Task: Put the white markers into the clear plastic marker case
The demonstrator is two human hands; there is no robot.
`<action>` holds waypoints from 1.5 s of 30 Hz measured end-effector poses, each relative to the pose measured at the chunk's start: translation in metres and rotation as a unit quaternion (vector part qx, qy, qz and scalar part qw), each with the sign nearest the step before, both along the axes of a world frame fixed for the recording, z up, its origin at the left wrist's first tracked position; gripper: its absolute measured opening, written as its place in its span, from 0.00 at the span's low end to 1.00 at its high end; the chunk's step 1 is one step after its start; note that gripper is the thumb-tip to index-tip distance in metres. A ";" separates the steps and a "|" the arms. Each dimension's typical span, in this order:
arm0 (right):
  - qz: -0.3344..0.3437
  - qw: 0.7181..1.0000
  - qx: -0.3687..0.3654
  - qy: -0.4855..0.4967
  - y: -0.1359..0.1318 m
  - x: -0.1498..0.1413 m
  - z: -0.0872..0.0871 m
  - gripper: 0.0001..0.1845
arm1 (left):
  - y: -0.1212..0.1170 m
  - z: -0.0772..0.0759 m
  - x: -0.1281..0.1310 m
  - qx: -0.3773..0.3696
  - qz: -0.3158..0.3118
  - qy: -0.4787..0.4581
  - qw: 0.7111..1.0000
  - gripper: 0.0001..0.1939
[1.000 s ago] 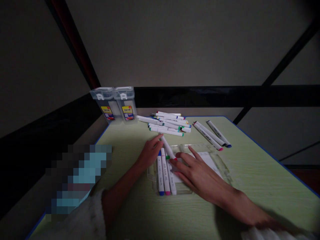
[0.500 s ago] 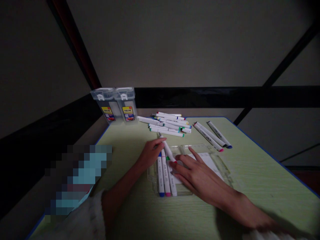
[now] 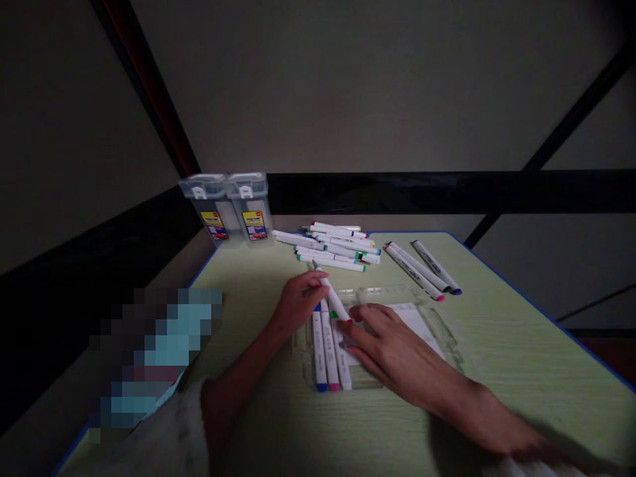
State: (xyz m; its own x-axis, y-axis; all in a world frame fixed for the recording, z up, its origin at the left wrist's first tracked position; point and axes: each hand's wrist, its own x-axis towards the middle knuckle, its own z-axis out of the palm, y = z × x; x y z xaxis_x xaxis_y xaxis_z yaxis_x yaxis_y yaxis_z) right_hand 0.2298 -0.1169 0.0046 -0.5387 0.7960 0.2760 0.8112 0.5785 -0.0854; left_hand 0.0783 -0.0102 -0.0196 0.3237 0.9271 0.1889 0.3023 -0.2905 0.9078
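A white marker [image 3: 338,302] with a red end slants over the open clear plastic case [image 3: 450,334]. My left hand [image 3: 299,303] pinches it near its far, grey-tipped end. At its near, red end are the fingers of my right hand [image 3: 392,348], bent round it; my right thumb is mostly hidden. Beneath lie three white markers side by side on the left part of the case: a blue-ended one [image 3: 318,348], a pink-ended one [image 3: 330,354] and one with a green band [image 3: 343,361]. White paper [image 3: 417,324] shows in the case beyond my right hand.
Several white markers [image 3: 338,248] are heaped at the back of the table [image 3: 258,411]. Three more markers [image 3: 417,270] lie to the right. Two lidded clear boxes [image 3: 218,212] with labels stand back left. A blurred-out light-blue object [image 3: 173,338] is at the left edge.
One finger of my right hand, raised and stretched out before, has bent down towards the others. The marker and my left hand have hardly moved.
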 end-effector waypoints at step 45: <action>-0.011 1.000 0.020 -0.003 -0.004 -0.003 -0.002 0.17 | -0.012 0.016 0.001 -0.121 -0.059 -0.166 0.977 0.11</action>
